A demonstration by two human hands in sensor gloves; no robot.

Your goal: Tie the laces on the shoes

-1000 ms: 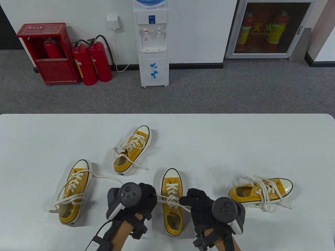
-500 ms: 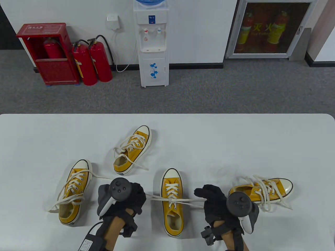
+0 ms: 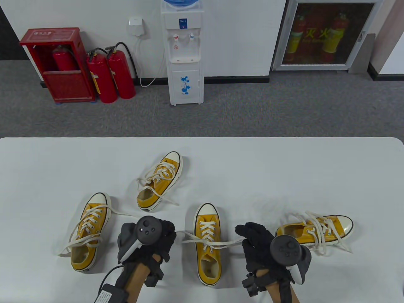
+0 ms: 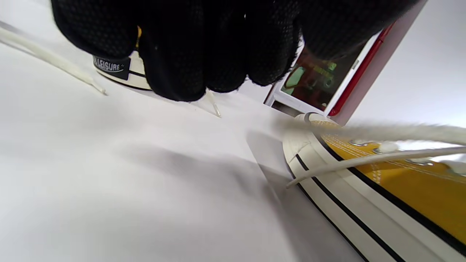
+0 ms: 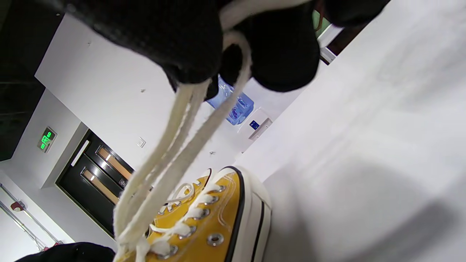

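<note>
Both hands, left (image 3: 157,235) and right (image 3: 257,243), pinch the laces (image 3: 221,243) of the middle shoe (image 3: 208,249), pulled sideways

- an office or institutional workroom, not a home: grey commercial carpet (image 3: 252,107) runs to a plain white wall with dark skirting.
- a white water dispenser (image 3: 184,53) with a blue bottle on top stands against the far wall, centre.
- far left, a red fire-equipment box (image 3: 58,64) holds one extinguisher; two more red extinguishers (image 3: 110,74) stand just beside it on its right.
- far right, a framed glass wall cabinet (image 3: 326,33) shows more extinguishers behind yellow lettering.
- the right wrist view catches a green lit exit sign (image 5: 46,138) above dark double doors (image 5: 102,174).
- near, a broad white table (image 3: 284,176) fills the foreground.
</note>
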